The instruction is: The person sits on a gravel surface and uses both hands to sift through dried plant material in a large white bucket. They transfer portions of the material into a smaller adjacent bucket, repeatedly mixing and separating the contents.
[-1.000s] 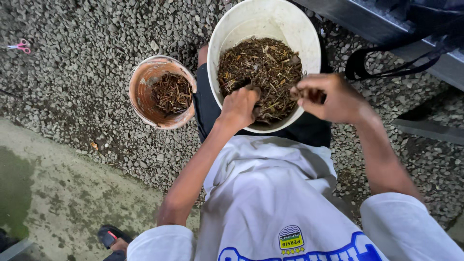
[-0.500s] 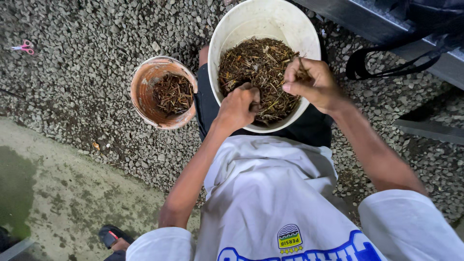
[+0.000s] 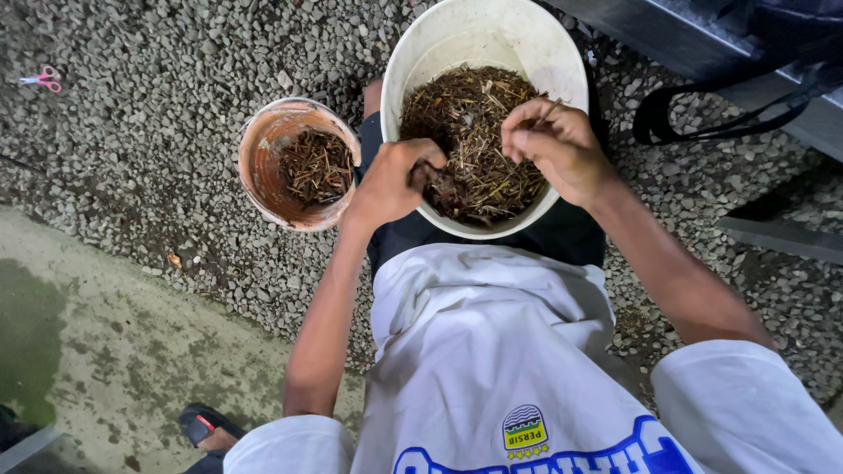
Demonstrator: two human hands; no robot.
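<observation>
Hands worked in a big white bucket [image 3: 562, 61] that sat between the person's knees on the gravel [image 3: 158, 167]. The bucket held brown dry twigs [image 3: 470, 132]. The left hand [image 3: 391, 180] rested at the near rim with its grip curled around a dark clump of twigs. The right hand [image 3: 558, 149] was over the pile, its grip pinching one thin stick [image 3: 548, 111]. A smaller orange bucket [image 3: 263, 171] stood just beside the white one, with some twigs inside. Pink scissors [image 3: 42, 79] lay well apart on the stones.
</observation>
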